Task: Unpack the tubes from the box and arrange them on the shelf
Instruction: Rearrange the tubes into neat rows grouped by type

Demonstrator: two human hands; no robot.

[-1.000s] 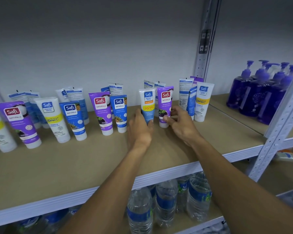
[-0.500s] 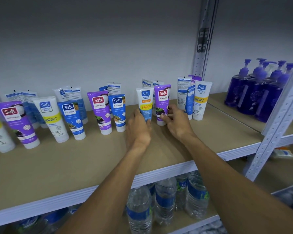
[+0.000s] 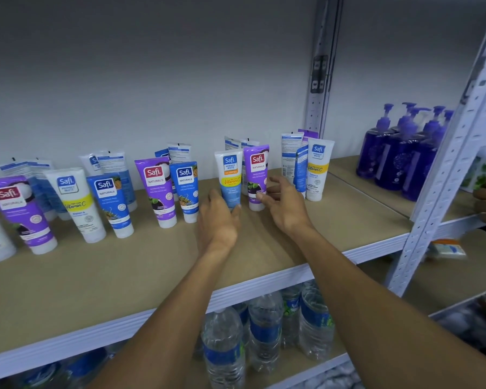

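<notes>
1. Left hand (image 3: 218, 220) cups the base of the white tube (image 3: 230, 175); right hand (image 3: 285, 204) touches the purple tube (image 3: 257, 167) by its thumb; grips unclear.
2. Both tubes stand upright on the shelf (image 3: 124, 276), just beyond each hand.

On the white tube (image 3: 230, 178) at my left hand (image 3: 218, 220) I read "Safi PERFECT WHITE" and "Vitamin C". The purple tube (image 3: 256, 175) by my right hand (image 3: 285, 204) says "Safi NATURALS", as does the blue tube (image 3: 186, 189). I cannot read the labels on the bottles (image 3: 225, 352).
</notes>
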